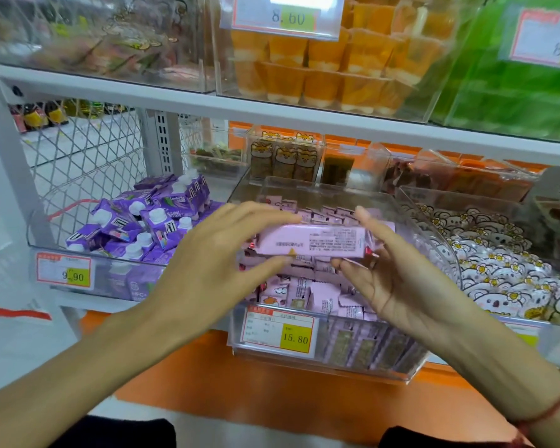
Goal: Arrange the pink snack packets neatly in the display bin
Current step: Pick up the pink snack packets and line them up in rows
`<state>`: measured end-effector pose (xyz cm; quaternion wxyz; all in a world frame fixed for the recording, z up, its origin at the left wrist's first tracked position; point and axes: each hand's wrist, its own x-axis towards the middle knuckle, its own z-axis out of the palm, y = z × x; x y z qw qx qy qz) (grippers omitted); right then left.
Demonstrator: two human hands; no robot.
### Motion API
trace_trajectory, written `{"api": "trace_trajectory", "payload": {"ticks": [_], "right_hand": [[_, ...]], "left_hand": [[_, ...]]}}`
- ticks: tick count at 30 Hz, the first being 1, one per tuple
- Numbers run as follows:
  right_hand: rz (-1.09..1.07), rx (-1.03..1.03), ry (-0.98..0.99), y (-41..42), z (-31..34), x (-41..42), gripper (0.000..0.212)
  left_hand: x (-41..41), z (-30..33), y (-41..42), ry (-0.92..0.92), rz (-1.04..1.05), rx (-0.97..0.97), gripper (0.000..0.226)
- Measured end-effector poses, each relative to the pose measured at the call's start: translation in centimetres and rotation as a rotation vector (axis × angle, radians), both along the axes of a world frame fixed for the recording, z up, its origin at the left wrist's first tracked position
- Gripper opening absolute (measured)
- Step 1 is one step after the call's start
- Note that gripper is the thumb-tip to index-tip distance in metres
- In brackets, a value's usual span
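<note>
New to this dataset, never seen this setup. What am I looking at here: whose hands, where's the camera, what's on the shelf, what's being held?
There is no robot: a person works with bare hands, and the single picture comes from a wide-angle camera worn on the head, looking forward and down at a shop shelf.

The left hand and the right hand hold a stack of pink snack packets between them, one hand at each end, above the clear display bin. More pink packets lie loose in that bin, whose front carries a price tag reading 15.80.

To the left is a bin of purple drink cartons; to the right, white packets with a bear print. The upper shelf holds orange cups.
</note>
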<state>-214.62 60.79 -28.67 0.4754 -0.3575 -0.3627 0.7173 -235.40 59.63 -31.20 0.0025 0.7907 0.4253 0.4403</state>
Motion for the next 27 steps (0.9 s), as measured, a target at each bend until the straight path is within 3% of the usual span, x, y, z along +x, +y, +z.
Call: {"api": "trace_trajectory", "payload": {"ticks": [4, 8, 12, 14, 17, 20, 23, 27], "right_hand": [[0.07, 0.093, 0.012, 0.1, 0.2, 0.2, 0.056], [0.064, 0.346, -0.11, -0.1, -0.4, -0.3, 0.038], [-0.065, 0.56, -0.327, -0.4, -1.0, -0.7, 0.044], [-0.126, 0.622, -0.358, -0.5, -1.2, -0.8, 0.049], [-0.272, 0.562, -0.279, -0.3, -1.3, -0.5, 0.049], [-0.326, 0.455, -0.202, 0.1, -1.5, 0.1, 0.045], [-0.226, 0.424, -0.312, 0.2, -2.2, -0.2, 0.041], [-0.055, 0.496, -0.572, 1.0, -2.5, -0.3, 0.029]], "left_hand": [[0.7, 0.3, -0.3, -0.491, -0.166, -0.353, 0.024], [1.3, -0.1, -0.2, -0.532, -0.182, -0.419, 0.033], [1.3, -0.6, 0.0, -0.496, -0.178, -0.416, 0.037], [0.7, -0.6, 0.0, -0.405, -0.194, -0.417, 0.042], [-1.0, -0.8, 0.0, -0.066, -0.086, -0.34, 0.058], [-2.0, -0.9, -0.2, 0.184, -0.003, -0.213, 0.039], [-2.1, -0.9, -0.3, 0.442, 0.005, -0.074, 0.032], [-2.2, -0.9, -0.4, 0.574, -0.022, -0.023, 0.033]]}}
